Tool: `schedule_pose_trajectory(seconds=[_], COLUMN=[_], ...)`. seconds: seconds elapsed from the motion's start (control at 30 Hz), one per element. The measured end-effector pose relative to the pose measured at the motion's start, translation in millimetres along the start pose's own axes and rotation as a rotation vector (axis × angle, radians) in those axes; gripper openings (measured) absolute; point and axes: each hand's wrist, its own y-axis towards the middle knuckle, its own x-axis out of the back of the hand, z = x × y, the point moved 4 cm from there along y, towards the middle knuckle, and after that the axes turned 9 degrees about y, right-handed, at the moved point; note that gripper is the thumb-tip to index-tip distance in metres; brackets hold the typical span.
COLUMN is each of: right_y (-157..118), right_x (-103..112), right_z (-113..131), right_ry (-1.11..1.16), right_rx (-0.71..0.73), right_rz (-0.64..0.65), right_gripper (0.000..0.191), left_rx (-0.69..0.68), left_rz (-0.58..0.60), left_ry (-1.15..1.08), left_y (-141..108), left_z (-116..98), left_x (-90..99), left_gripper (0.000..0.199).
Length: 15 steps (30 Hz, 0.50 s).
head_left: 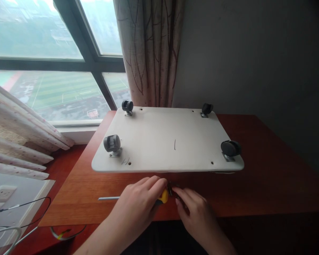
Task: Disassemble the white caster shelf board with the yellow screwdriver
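Yellow-handled screwdriver with a thin steel shaft (117,198) lies on the near edge of the red-brown wooden table (268,184), long axis left-right, shaft pointing left. Left hand (138,203) is closed over its handle. Right hand (194,209) pinches something small and dark, unidentifiable, just right of the handle, with the upturned white castor board (164,141) just beyond.

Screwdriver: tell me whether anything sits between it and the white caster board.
Nothing visible does. The screwdriver lies on the wooden table under the left hand, the right hand at its yellow end, with only bare tabletop up to the white board.
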Motion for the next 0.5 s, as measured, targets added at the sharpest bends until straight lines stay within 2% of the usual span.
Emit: schedule_pose_trajectory(seconds=[0.1, 0.27, 0.4, 0.5], right_y=[2, 4, -2, -9], right_x=[-6, -10, -5, -4], right_z=[-1, -2, -6, -13], right_ry=[-0.125, -0.167, -0.052, 0.167], right_rx=[0.037, 0.030, -0.005, -0.107], right_rz=[0.026, -0.007, -0.068, -0.081], right_gripper=[0.043, 0.035, 0.031, 0.031], left_rx=[0.035, 0.059, 0.045, 0.005], left_rz=[-0.087, -0.140, -0.163, -0.173], left_ry=[-0.019, -0.086, -0.149, -0.164], left_y=[-6, -12, -16, -17], left_z=[12, 22, 22, 11], left_x=[3.2, 2.5, 3.9, 12.0], left_gripper=[0.043, 0.041, 0.040, 0.035])
